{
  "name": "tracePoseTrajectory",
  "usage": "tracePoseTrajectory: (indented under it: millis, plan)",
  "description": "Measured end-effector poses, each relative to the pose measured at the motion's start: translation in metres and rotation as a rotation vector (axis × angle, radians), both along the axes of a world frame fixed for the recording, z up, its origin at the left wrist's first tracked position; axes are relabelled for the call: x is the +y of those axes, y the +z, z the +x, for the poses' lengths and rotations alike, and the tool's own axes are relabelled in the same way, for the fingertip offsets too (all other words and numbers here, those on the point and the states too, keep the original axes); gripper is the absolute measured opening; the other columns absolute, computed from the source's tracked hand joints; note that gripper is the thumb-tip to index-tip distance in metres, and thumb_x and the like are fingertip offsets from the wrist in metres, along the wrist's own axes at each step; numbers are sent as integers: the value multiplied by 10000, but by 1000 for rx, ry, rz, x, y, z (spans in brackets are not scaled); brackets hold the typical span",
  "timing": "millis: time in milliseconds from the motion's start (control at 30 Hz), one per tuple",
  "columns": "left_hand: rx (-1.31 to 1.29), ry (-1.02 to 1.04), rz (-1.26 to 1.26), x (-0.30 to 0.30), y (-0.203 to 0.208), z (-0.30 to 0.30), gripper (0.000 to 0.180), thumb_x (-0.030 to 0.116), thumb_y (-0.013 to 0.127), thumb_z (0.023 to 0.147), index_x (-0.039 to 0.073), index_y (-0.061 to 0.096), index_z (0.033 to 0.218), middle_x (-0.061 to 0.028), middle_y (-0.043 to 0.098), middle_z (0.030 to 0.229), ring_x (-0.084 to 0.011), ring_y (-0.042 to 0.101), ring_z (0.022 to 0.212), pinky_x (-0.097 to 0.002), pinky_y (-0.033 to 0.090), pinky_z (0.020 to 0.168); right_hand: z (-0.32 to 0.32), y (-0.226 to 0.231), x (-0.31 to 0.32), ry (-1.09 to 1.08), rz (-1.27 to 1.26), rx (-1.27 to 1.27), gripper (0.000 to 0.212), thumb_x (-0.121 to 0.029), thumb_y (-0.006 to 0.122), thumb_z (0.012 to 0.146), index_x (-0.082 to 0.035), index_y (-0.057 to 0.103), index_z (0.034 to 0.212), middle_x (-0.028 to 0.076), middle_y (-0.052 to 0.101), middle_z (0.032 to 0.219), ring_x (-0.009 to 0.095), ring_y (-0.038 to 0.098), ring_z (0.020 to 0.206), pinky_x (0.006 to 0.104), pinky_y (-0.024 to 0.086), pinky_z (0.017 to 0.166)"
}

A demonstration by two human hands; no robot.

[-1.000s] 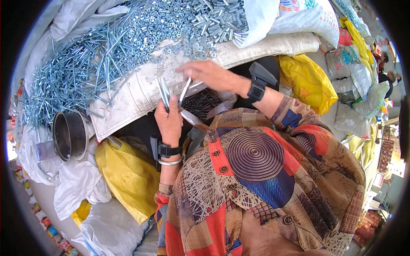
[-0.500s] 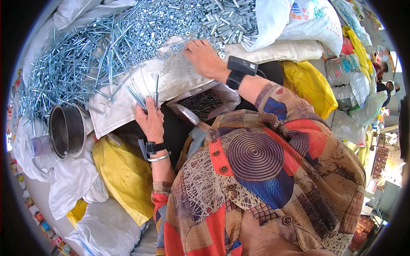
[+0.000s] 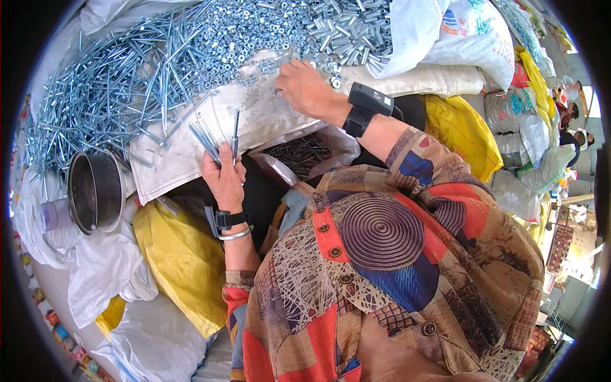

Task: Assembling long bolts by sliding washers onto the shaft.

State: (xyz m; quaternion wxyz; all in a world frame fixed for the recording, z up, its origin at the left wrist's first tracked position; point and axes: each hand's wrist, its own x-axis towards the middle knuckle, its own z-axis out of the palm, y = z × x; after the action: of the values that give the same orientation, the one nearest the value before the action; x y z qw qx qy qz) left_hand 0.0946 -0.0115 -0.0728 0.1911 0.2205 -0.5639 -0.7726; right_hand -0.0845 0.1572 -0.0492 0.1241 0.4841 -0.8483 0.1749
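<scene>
My left hand (image 3: 223,177) is closed around a bundle of long thin metal bolts (image 3: 203,136). One more bolt (image 3: 236,130) stands upright at its fingertips, apart from the bundle, with a thicker part around its lower half. My right hand (image 3: 307,90) is at the near edge of a heap of small nuts (image 3: 254,39), fingers curled together. A small dark piece shows at its fingertips, too little to name. Short metal tubes (image 3: 354,30) lie at the heap's right, and loose long bolts (image 3: 95,95) are piled at its left.
Pale cloth (image 3: 184,149) covers the near edge of the work surface. Below it sits an opened bag (image 3: 299,156) of dark metal pieces. A dark round pot (image 3: 97,193) stands at left. Yellow sacks (image 3: 175,261) and white sacks (image 3: 474,44) lie around me.
My right hand has drawn slightly toward me, its fingers more curled, and a small dark piece now shows at its fingertips. The left hand keeps its bolts, nearly still.
</scene>
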Motion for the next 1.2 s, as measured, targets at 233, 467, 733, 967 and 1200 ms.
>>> tracePoseTrajectory:
  millis: [233, 467, 733, 967, 1200]
  plan:
    - [13, -36, -39, 1, 2, 1, 244, 271, 559, 940, 49, 502, 855, -30, 527, 647, -51, 420, 412, -196, 337, 384, -43, 2, -12, -17, -19, -221, 164, -119, 571, 788, -10, 645, 886, 183, 639, 884, 359, 605, 845, 428, 472, 769]
    - [3, -37, -61, 2, -2, 0, 229, 255, 527, 958, 52, 494, 856, -36, 519, 639, -61, 402, 403, -209, 312, 373, -49, 6, -22, -46, -5, -207, 140, -78, 603, 763, -4, 655, 870, 203, 646, 837, 382, 616, 820, 427, 485, 746]
    - [4, -47, -72, 2, -2, -1, 224, 259, 536, 953, 52, 501, 874, -30, 518, 644, -55, 397, 406, -206, 314, 372, -47, 9, -23, -60, 26, -217, 172, -32, 526, 722, -30, 666, 822, 201, 641, 810, 388, 616, 797, 462, 484, 702]
    - [18, -46, -48, 1, -1, 2, 218, 244, 559, 941, 42, 513, 872, -29, 533, 661, -45, 422, 420, -185, 320, 378, -49, 12, -16, 9, 53, -315, 122, -109, 578, 763, -39, 652, 829, 154, 646, 779, 342, 619, 764, 407, 488, 710]
    - [11, -58, -65, 2, 0, 1, 207, 230, 549, 946, 42, 512, 869, -25, 530, 659, -44, 424, 420, -187, 325, 382, -54, 25, -4, -112, -81, -554, 177, -156, 620, 763, -34, 680, 875, 148, 667, 831, 291, 635, 778, 342, 501, 719]
